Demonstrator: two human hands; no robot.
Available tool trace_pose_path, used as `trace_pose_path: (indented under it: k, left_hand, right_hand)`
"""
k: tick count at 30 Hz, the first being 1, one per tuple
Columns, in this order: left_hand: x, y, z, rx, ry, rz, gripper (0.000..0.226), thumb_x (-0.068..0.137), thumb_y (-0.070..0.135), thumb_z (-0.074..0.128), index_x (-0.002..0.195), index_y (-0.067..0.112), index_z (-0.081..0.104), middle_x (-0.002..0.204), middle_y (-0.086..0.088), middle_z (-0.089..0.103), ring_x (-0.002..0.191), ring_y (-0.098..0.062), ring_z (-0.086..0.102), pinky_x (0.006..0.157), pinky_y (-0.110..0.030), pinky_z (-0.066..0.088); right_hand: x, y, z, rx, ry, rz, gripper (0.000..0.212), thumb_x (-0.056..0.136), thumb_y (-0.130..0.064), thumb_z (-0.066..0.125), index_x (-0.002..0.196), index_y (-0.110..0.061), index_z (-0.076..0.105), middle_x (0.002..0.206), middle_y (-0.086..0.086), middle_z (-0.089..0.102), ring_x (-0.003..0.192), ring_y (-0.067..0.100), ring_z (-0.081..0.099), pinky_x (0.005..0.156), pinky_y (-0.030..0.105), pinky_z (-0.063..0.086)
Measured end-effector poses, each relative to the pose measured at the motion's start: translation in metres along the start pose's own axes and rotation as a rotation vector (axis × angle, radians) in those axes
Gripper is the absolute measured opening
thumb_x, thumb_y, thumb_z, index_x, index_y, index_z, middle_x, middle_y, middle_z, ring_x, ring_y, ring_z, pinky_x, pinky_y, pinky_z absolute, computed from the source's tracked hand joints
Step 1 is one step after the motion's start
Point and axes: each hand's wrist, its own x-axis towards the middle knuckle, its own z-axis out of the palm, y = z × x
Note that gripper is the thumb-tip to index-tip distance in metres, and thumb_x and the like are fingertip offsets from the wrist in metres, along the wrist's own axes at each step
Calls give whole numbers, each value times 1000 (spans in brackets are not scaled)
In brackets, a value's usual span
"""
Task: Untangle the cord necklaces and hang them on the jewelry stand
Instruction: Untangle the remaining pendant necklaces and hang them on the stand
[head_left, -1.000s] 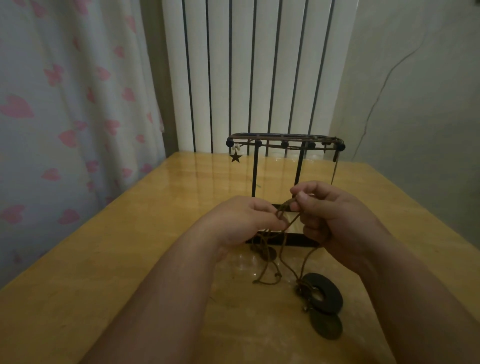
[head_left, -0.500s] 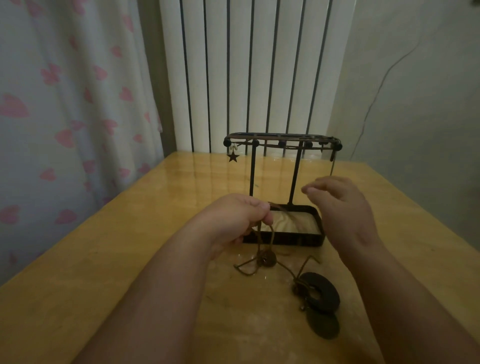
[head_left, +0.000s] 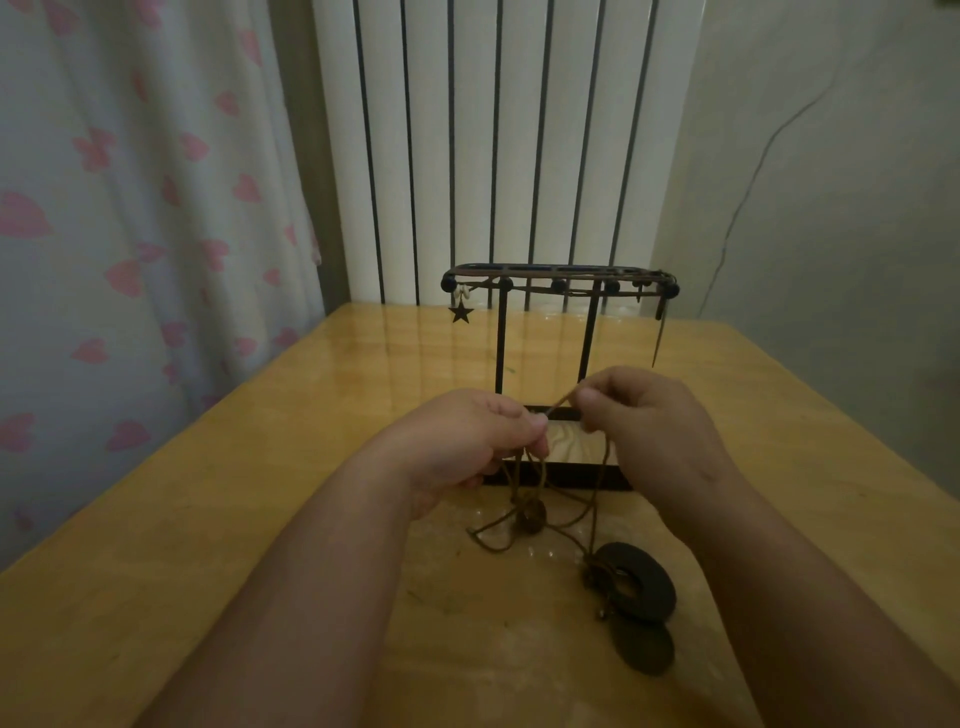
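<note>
- Two-handed, pinched one taut stretch of the thin brown cord necklaces (head_left: 540, 478) in the air, just in front of the black metal jewelry stand (head_left: 558, 274) with its knobbed top bar.
- Gripped the cord in the left hand (head_left: 467, 447), fingers curled round it; nipped the same strand between thumb and fingertips of the right hand (head_left: 649, 431), the hands near each other, not touching.
- Let the rest of the tangle trail down to the glossy yellow wooden table (head_left: 234, 519): a small brown bead pendant (head_left: 532, 515) low under the left hand, a thick black ring pendant (head_left: 647, 577) and a dark flat disc pendant (head_left: 644, 649) lying beside the right forearm.
- Judged not yet untangled, and none of this bundle hung on the bar.
- Risked tightening the knot by pulling the hands apart along one strand, likely cinching the crossings below rather than loosening them.
- Risked dragging the ring and disc, tied to strands leading upward, across the table; with a sharp lift, risked swinging them into the stand's shallow black tray base (head_left: 571, 477).
- Risked tipping the slender stand, or catching the small black star charm (head_left: 461, 313) hung at its left end, by snagging lifted cords on the knobs.
- Could not tell the number of cords crossed: too dim, too thin.
</note>
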Motion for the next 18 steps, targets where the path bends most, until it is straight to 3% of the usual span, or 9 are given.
trace_pose_path:
  k: [2, 3, 5, 6, 7, 8, 12, 16, 18]
  left_hand:
    - [-2, 2, 1, 11, -20, 0, 28, 96, 33, 59, 72, 30, 73, 91, 7, 62, 102, -27, 52, 90, -53, 48]
    - [-2, 2, 2, 5, -18, -4, 28, 96, 32, 59, 72, 29, 73, 95, 8, 59, 105, -26, 47, 98, -58, 45]
    - [0, 1, 1, -16, 0, -7, 33, 98, 33, 56, 70, 27, 73, 95, 1, 59, 104, -30, 45, 86, -54, 50]
    - [1, 0, 1, -41, 12, -6, 37, 99, 34, 54, 69, 26, 72, 61, -1, 63, 66, -27, 56, 71, -42, 49]
    - [1, 1, 1, -68, 24, -7, 40, 100, 35, 52, 67, 24, 72, 59, 16, 41, 66, -7, 29, 60, -32, 42]
    - [2, 1, 0, -83, 33, -8, 42, 100, 36, 51, 66, 24, 70, 56, 7, 47, 59, -10, 35, 57, -28, 35]
    - [2, -1, -1, -92, 7, 13, 44, 101, 40, 48, 63, 24, 65, 58, 8, 45, 57, -11, 37, 58, -28, 32]
    - [3, -1, -1, -95, -7, 22, 46, 100, 43, 48, 61, 24, 63, 56, 8, 44, 56, -11, 36, 57, -27, 32]
    - [2, -1, -1, -92, 2, 9, 48, 100, 45, 48, 59, 24, 62, 53, 9, 44, 55, -10, 35, 56, -27, 31]
  right_hand:
    - [0, -3, -7, 204, 105, 95, 16, 99, -25, 50, 92, -25, 65, 86, -2, 63, 80, 13, 57, 66, 28, 43]
    - [1, -3, -10, 254, 130, 125, 17, 99, -24, 51, 92, -23, 66, 86, -1, 63, 80, 14, 57, 69, 31, 44]
    - [3, -1, -12, 205, 93, 135, 13, 96, -20, 54, 94, -23, 67, 91, -3, 64, 87, 13, 58, 77, 35, 48]
    - [3, -1, -12, 149, 41, 131, 14, 94, -15, 56, 99, -24, 65, 97, -6, 64, 93, 10, 58, 80, 33, 49]
    - [3, 0, -10, 99, -18, 124, 24, 91, -9, 58, 107, -27, 62, 103, -10, 63, 97, 7, 57, 79, 29, 49]
    - [4, 1, -8, 81, -74, 113, 36, 88, -3, 58, 114, -29, 58, 107, -13, 61, 99, 5, 56, 75, 24, 46]
    - [1, 1, 2, 118, -218, 52, 52, 88, -5, 62, 123, -39, 45, 111, -20, 62, 94, 6, 62, 72, 20, 48]
    - [-2, 2, 11, 61, -277, 41, 44, 90, -19, 67, 123, -41, 48, 100, -15, 71, 89, 6, 68, 78, 26, 53]
    - [-3, 0, 13, 2, -282, 44, 28, 92, -24, 63, 117, -35, 55, 92, -9, 72, 87, 6, 67, 75, 25, 53]
